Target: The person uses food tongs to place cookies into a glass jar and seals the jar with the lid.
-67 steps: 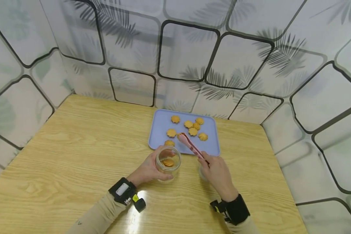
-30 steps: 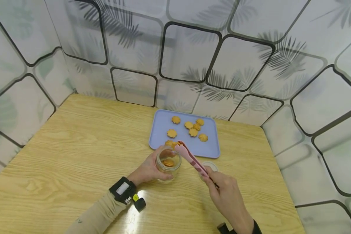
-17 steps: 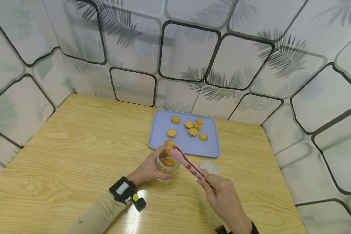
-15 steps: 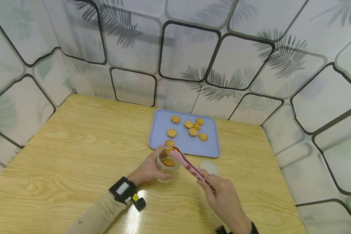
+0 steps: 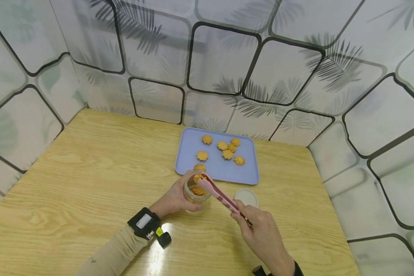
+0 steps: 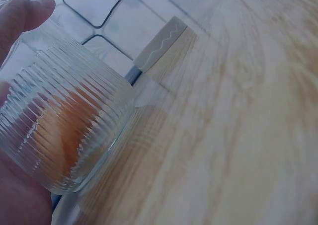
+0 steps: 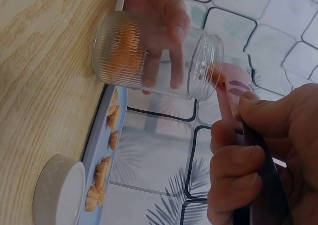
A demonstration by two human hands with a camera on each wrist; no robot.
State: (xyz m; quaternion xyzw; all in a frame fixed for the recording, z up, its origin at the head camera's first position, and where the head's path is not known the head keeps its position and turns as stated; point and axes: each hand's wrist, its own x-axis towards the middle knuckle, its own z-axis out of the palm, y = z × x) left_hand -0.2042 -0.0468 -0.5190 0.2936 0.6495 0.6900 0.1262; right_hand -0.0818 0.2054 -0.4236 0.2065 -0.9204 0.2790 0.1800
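Note:
My left hand (image 5: 175, 197) grips a clear ribbed glass jar (image 7: 164, 56) that stands on the table, fingers round its far side. Cookies (image 6: 67, 130) lie in the bottom of the jar. Pink tongs (image 5: 218, 193) are held in my right hand (image 5: 263, 230), thumb on one side and fingers curled round the other. Their tips pinch a cookie (image 5: 198, 178) right at the jar's mouth. In the right wrist view the tong tips (image 7: 233, 78) are at the glass rim, partly hiding that cookie.
A blue tray (image 5: 189, 135) with several flower-shaped cookies (image 5: 227, 154) lies behind the jar. A round white lid (image 5: 246, 197) rests on the wooden table (image 5: 107, 161) to the jar's right. A patterned curtain (image 5: 158, 99) hangs behind the table and at both sides.
The tongs have picked a cookie off the tray and carried it left and toward me to the jar's mouth, dipping slightly lower lately. The left hand and jar have stayed put.

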